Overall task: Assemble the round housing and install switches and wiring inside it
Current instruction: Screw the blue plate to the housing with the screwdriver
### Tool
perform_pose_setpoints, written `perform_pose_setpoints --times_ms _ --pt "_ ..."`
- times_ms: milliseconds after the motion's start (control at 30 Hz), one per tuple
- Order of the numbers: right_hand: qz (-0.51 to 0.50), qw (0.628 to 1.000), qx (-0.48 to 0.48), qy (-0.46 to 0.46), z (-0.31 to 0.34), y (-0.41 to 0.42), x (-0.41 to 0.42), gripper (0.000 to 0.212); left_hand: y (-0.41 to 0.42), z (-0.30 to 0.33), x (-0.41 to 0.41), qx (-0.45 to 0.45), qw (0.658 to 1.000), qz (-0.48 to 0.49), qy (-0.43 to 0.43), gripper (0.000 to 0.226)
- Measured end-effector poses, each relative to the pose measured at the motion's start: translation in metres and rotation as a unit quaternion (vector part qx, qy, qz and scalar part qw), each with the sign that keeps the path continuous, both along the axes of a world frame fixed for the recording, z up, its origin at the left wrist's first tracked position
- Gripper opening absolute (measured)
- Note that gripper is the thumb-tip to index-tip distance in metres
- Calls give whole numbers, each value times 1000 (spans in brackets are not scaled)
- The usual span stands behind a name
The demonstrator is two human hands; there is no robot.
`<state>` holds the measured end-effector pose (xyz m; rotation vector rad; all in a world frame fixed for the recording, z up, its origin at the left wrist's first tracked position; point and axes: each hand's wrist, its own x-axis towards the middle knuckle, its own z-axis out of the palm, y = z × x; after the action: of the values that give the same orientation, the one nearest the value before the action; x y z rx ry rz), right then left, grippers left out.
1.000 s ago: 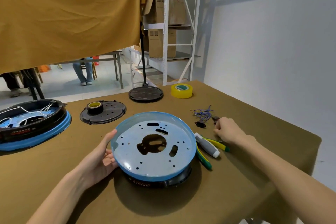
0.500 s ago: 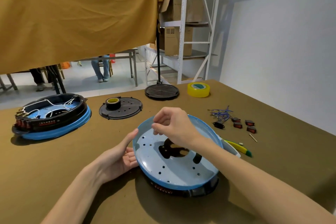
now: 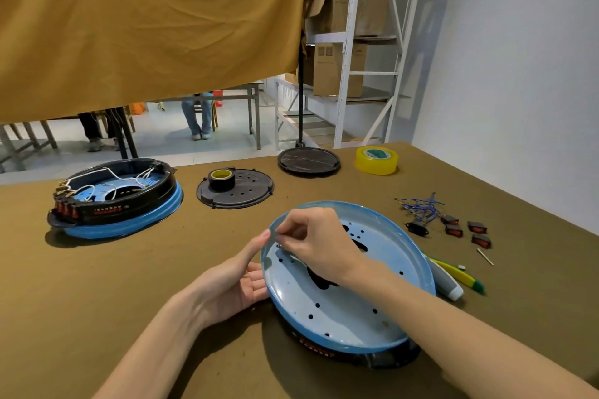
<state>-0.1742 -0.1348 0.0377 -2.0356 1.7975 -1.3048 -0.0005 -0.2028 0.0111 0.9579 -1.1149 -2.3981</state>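
Both hands work the blue housing (image 3: 350, 285): left hand (image 3: 240, 282) braces its rim, fingers straight; right hand (image 3: 311, 236) pinches something small, seemingly a screw. Seat it squarely in its hole.

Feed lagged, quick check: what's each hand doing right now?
Left hand: open, fingers against the blue housing rim.
Right hand: fingertips pinched together over the housing; what they hold cannot be told.
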Motion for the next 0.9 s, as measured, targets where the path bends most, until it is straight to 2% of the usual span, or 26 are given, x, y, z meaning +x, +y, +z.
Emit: perform_pose_setpoints --times_ms 167,333,567,800,900 --pt "8 997 26 78 -1 3 -1 9 2 0 0 -2 1000 6 0 81" --pt "-8 999 30 37 -1 2 -6 15 4 2 0 -5 1000 5 3 79" --pt "-13 997 46 68 0 0 -3 10 5 4 0 -9 1000 7 -3 80" --pt "-41 994 58 81 -3 0 2 17 7 5 -1 -17 1000 10 -11 82" --pt "-9 997 58 46 -2 2 3 18 7 5 0 -14 1000 8 -8 82"
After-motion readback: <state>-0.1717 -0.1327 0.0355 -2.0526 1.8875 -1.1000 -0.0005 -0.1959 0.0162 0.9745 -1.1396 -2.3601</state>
